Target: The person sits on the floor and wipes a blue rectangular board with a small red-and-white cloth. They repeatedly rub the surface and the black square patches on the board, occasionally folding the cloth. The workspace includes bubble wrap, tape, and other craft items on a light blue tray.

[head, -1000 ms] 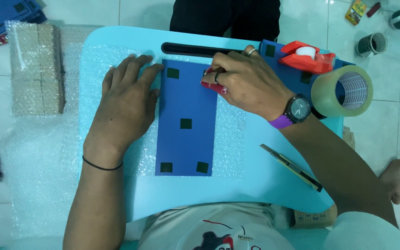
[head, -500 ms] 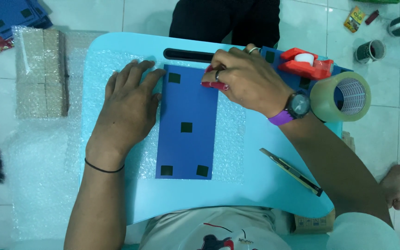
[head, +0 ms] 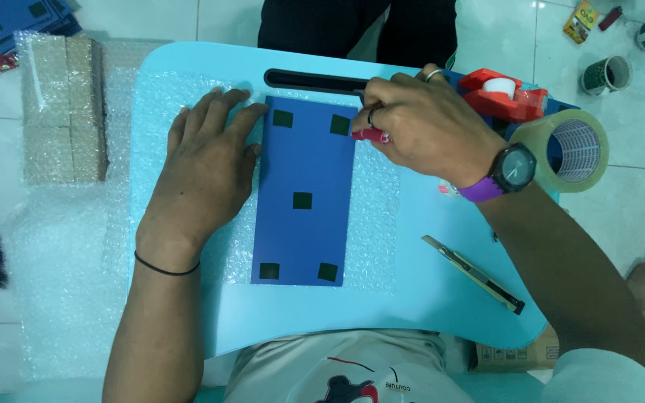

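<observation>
My right hand (head: 431,130) has its grip closed round a small red tool (head: 371,135), probably a cutter, tip right at the top right edge of the blue panel (head: 304,201); held low and tilted so it tracks that edge. My left hand (head: 207,160) lies flat and open, holding nothing, fingers spread on the bubble wrap (head: 375,224) with fingertips touching the panel's left edge, looks like pinning both so they don't slide. Panel lies lengthwise on the wrap, in the middle of the light blue bench (head: 412,298), small dark squares at corners and centre. Slot (head: 311,78) in bench just above the panel. Red tape dispenser (head: 505,93) just behind right hand, big clear tape roll (head: 565,149) beside my wrist, both in easy reach. Watch (head: 513,168) with purple strap on right wrist, black band (head: 166,266) on left. Utility knife (head: 472,272) lies loose on bench near right forearm, apart from panel. Wrapped brown packs (head: 61,108) on floor well left, more blue panels (head: 16,15) top left corner, tape rolls (head: 606,73) on floor top right
</observation>
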